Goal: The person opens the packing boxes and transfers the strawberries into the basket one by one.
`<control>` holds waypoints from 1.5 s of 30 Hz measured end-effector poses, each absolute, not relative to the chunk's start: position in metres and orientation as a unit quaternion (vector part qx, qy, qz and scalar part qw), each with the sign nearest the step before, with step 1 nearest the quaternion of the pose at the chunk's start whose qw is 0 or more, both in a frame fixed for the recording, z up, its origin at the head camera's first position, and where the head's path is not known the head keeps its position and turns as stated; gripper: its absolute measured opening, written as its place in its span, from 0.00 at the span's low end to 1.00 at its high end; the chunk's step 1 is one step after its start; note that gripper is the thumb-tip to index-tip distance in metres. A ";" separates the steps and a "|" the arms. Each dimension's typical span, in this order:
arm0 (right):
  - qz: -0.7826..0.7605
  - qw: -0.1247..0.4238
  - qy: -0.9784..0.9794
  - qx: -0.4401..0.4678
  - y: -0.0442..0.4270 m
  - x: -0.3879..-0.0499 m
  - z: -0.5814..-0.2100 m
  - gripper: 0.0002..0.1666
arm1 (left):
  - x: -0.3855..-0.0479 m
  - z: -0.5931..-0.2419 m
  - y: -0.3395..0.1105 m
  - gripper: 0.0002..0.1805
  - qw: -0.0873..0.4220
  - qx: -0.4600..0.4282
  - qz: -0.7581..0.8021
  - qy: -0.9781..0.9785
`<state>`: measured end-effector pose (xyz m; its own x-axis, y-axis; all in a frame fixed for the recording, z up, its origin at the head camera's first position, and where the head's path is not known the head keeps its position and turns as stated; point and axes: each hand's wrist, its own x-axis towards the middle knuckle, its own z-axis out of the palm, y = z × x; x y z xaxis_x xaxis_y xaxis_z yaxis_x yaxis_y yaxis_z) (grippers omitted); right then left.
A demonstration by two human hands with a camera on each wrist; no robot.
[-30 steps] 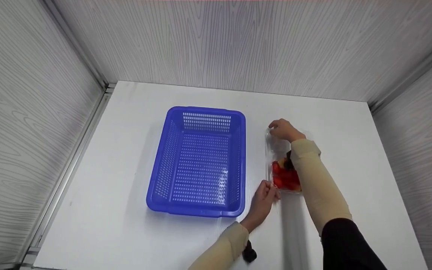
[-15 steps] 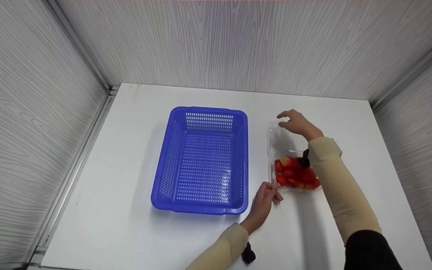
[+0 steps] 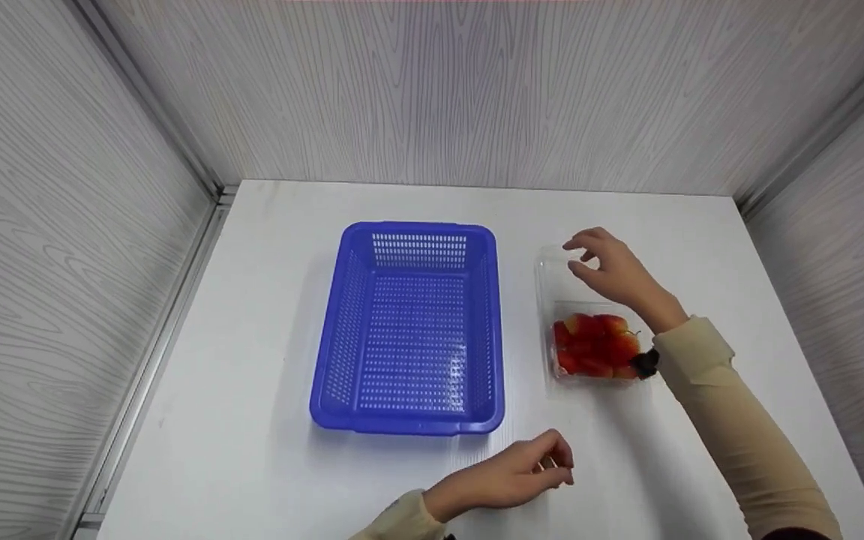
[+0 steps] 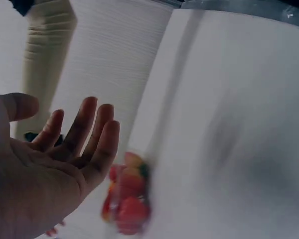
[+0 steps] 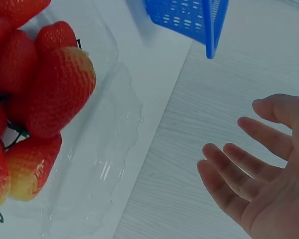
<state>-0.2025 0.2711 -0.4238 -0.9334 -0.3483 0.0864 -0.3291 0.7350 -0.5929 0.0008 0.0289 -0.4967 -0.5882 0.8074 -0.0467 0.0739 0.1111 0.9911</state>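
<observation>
A clear plastic clamshell box (image 3: 558, 375) stands on the table with its lid (image 3: 550, 279) laid back away from me. It holds several red and yellowish strawberries (image 3: 597, 345), seen close up as strawberries (image 5: 65, 89) in the right wrist view. Above the lid hovers my right hand (image 3: 616, 274), fingers loosely bent and holding nothing. My left hand (image 3: 511, 472) is in front of the box, apart from it, with relaxed fingers and nothing in them. In the left wrist view the strawberries (image 4: 129, 194) appear blurred beyond the fingers (image 4: 102, 144).
A blue perforated plastic basket (image 3: 494, 360) stands left of the box, with nothing in it. White table surface (image 3: 252, 315) surrounds both. Pale wood-grain panels (image 3: 462, 90) rise at the back and both sides.
My left hand has let go of the box's near left corner and drawn back toward me. My right hand has come off the lid and moved right, uncovering the strawberries.
</observation>
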 end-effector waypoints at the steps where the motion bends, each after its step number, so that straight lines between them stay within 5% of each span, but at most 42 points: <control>1: -0.320 0.015 0.929 -0.184 0.270 -0.195 -0.424 0.16 | -0.001 -0.484 0.015 0.06 0.309 0.364 0.567 0.671; 5: -0.341 0.020 0.922 -0.183 0.269 -0.169 -0.436 0.16 | -0.013 -0.449 -0.038 0.08 0.197 0.438 0.555 0.679; 12: -0.347 -0.037 0.926 -0.143 0.269 -0.135 -0.470 0.15 | -0.050 -0.415 -0.126 0.11 -0.232 0.481 0.264 0.803; 16: -0.324 -0.108 0.933 -0.112 0.270 -0.119 -0.486 0.13 | -0.079 -0.410 -0.170 0.12 -0.310 0.422 0.177 0.834; 25: -0.246 -0.206 0.943 -0.091 0.287 -0.103 -0.513 0.18 | -0.136 -0.441 -0.221 0.20 -0.256 0.230 0.106 0.933; 36: -0.262 -0.161 0.949 -0.072 0.291 -0.098 -0.531 0.23 | -0.164 -0.492 -0.225 0.28 -0.018 0.124 0.074 0.989; 45: -0.260 -0.117 0.957 -0.056 0.288 -0.103 -0.528 0.25 | -0.168 -0.493 -0.226 0.20 0.018 0.148 0.092 0.985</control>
